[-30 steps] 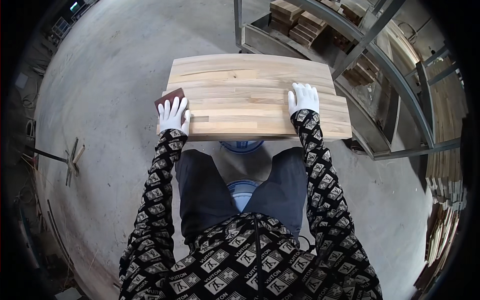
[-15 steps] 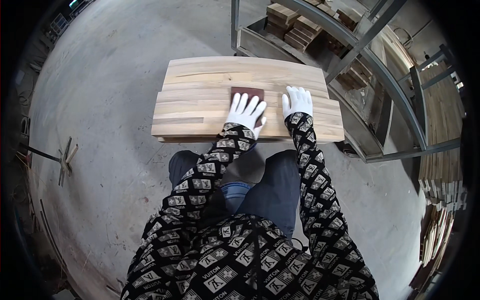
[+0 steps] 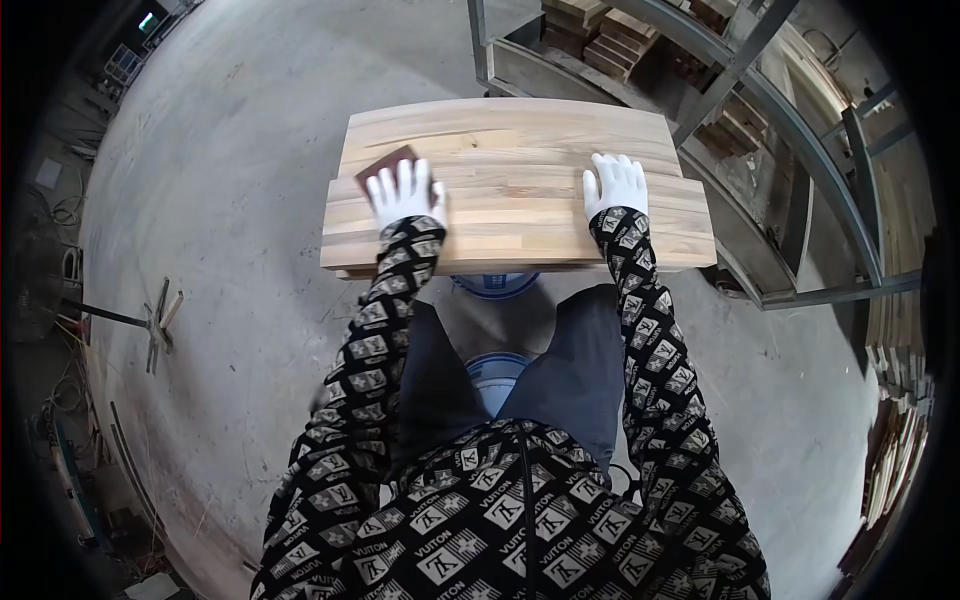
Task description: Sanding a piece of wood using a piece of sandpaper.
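Observation:
My left hand (image 3: 405, 197), in a white glove, presses a dark reddish-brown sheet of sandpaper (image 3: 390, 163) flat on the left part of a pale wooden panel (image 3: 500, 225). Its fingers are spread over the sheet, which sits at a slant. Toward the right end of the wood, my right hand (image 3: 617, 187), also gloved in white, lies flat with fingers stretched and nothing in it. Along the far side, the wood steps in to a narrower section (image 3: 520, 118) with a slightly curved edge; whether that is a separate panel, I cannot tell.
Below the panel's near edge shows a blue bucket (image 3: 495, 287); another blue round thing (image 3: 497, 372) is between my legs. A grey metal rack (image 3: 735, 75) with wood blocks (image 3: 620, 48) stands at the right. Farther left, a thin metal stand (image 3: 157, 322) rests on the concrete floor.
My left hand has slid the sandpaper leftward across the panel and turned it to a slant. My right hand stays flat near the right end. The whole view has shifted slightly.

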`<state>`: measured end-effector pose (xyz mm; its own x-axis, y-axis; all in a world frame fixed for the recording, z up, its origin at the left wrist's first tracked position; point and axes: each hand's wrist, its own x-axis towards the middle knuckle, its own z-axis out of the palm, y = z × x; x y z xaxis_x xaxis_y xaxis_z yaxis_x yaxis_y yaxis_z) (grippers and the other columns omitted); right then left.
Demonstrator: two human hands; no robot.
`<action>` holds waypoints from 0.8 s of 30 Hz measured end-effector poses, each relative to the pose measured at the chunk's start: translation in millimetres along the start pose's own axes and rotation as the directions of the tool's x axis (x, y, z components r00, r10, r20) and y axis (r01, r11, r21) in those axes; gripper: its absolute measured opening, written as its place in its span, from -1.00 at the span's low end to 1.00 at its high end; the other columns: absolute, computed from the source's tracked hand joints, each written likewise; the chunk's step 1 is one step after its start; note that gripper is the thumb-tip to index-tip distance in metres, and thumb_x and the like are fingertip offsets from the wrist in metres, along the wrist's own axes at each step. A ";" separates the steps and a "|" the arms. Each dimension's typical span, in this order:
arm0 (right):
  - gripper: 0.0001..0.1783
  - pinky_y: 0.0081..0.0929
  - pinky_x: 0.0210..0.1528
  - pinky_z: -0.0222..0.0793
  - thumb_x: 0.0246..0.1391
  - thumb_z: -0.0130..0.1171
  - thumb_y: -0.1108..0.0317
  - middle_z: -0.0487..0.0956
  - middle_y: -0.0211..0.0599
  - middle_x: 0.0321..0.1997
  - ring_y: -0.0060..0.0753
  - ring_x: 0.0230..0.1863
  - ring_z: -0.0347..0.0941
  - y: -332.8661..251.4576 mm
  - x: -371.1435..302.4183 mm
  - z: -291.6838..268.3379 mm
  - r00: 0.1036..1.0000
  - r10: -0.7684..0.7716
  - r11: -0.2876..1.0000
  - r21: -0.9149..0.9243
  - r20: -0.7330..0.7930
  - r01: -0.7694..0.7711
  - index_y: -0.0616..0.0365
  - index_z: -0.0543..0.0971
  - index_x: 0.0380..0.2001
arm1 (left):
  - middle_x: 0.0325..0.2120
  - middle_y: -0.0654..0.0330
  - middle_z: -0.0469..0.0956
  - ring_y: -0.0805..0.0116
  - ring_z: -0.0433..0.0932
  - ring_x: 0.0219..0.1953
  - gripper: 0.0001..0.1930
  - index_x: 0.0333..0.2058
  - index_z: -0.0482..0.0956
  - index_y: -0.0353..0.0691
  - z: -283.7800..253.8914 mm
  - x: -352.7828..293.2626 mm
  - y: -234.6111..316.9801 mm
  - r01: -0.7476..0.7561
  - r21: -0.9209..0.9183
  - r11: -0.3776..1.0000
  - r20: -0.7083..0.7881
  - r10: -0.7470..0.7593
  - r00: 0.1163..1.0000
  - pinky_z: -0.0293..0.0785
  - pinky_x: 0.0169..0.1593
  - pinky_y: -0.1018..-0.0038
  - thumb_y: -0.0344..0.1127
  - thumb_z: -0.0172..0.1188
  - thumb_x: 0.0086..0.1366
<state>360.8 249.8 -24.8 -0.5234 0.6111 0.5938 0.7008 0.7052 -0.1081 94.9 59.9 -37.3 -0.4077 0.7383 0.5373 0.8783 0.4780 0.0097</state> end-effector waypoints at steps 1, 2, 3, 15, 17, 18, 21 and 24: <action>-0.60 -0.03 0.42 0.12 0.24 0.17 0.18 0.58 -0.16 0.12 0.00 0.28 0.35 -7.1 1.1 0.8 1.000 0.001 1.000 0.009 0.009 -0.001 0.10 0.57 0.08 | 0.19 -0.05 0.44 -0.24 0.32 0.26 -0.49 0.19 0.49 -0.08 -2.7 1.4 26.2 -0.067 -0.070 0.995 -0.059 0.062 0.996 0.01 0.41 -0.16 -0.05 0.13 0.31; -0.60 -0.03 0.42 0.12 0.24 0.17 0.18 0.58 -0.16 0.12 0.00 0.28 0.35 -7.2 -0.2 1.6 1.000 -0.001 1.000 0.003 0.010 0.001 0.10 0.57 0.08 | 0.18 -0.05 0.45 -0.24 0.32 0.25 -0.49 0.19 0.49 -0.09 -8.1 2.2 59.3 -0.137 -0.161 0.977 -0.044 0.132 0.990 0.02 0.41 -0.16 -0.06 0.14 0.29; -0.60 -0.03 0.42 0.11 0.23 0.17 0.16 0.59 -0.15 0.10 0.00 0.27 0.36 -6.0 -0.9 2.6 1.000 -0.011 1.000 0.015 -0.010 0.011 0.10 0.58 0.07 | 0.17 -0.05 0.45 -0.23 0.33 0.25 -0.49 0.18 0.49 -0.09 -12.5 0.7 88.9 -0.207 -0.251 0.946 -0.042 0.203 0.978 0.03 0.41 -0.16 -0.07 0.16 0.28; -0.61 -0.02 0.43 0.11 0.26 0.15 0.16 0.58 -0.16 0.12 0.00 0.28 0.37 0.8 -2.4 1.2 1.000 0.011 1.000 0.025 -0.018 -0.010 0.08 0.57 0.08 | 0.23 0.04 0.42 -0.19 0.30 0.27 -0.47 0.25 0.43 -0.04 -8.1 -20.0 -42.4 -0.127 -0.021 0.992 0.047 0.127 0.991 -0.02 0.43 -0.11 -0.10 0.12 0.33; -0.61 -0.03 0.44 0.10 0.26 0.15 0.16 0.58 -0.16 0.12 0.00 0.28 0.37 -7.0 2.9 2.2 1.000 0.002 0.999 0.032 -0.008 -0.001 0.08 0.57 0.08 | 0.28 0.04 0.38 -0.19 0.31 0.27 -0.47 0.28 0.40 -0.01 0.0 -35.1 -103.7 -0.006 0.161 0.987 0.021 0.002 1.000 0.00 0.41 -0.11 -0.07 0.07 0.36; -0.61 -0.03 0.44 0.10 0.26 0.15 0.16 0.58 -0.16 0.12 0.00 0.28 0.37 -4.6 0.7 2.8 1.000 0.008 0.999 0.033 -0.003 -0.008 0.08 0.57 0.08 | 0.28 0.04 0.38 -0.19 0.31 0.27 -0.47 0.28 0.40 -0.01 0.9 -34.3 -101.3 -0.012 0.161 0.987 0.027 0.008 1.000 0.00 0.41 -0.11 -0.07 0.07 0.36; -0.60 -0.03 0.44 0.10 0.26 0.16 0.15 0.58 -0.16 0.13 -0.02 0.29 0.36 0.1 -2.5 3.6 1.000 0.022 1.000 -0.006 -0.001 -0.022 0.08 0.57 0.09 | 0.33 0.04 0.33 -0.20 0.31 0.28 -0.45 0.31 0.38 0.02 8.9 -25.6 -87.4 0.200 0.294 0.935 0.081 -0.233 0.969 0.01 0.40 -0.12 -0.03 0.04 0.38; -0.59 -0.03 0.44 0.09 0.26 0.16 0.15 0.58 -0.16 0.13 -0.02 0.29 0.36 -4.8 1.3 0.0 1.000 0.020 1.000 0.008 0.012 -0.020 0.08 0.57 0.09 | 0.27 0.00 0.38 -0.22 0.32 0.25 -0.45 0.28 0.39 -0.03 12.0 -4.2 -34.8 0.089 0.166 0.982 -0.015 -0.087 0.996 0.01 0.39 -0.13 -0.04 0.07 0.35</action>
<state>356.8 247.2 -23.5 -0.5148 0.6295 0.5819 0.7075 0.6953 -0.1263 63.1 45.9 -50.0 -0.4791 0.6866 0.5469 0.7849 0.6140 -0.0832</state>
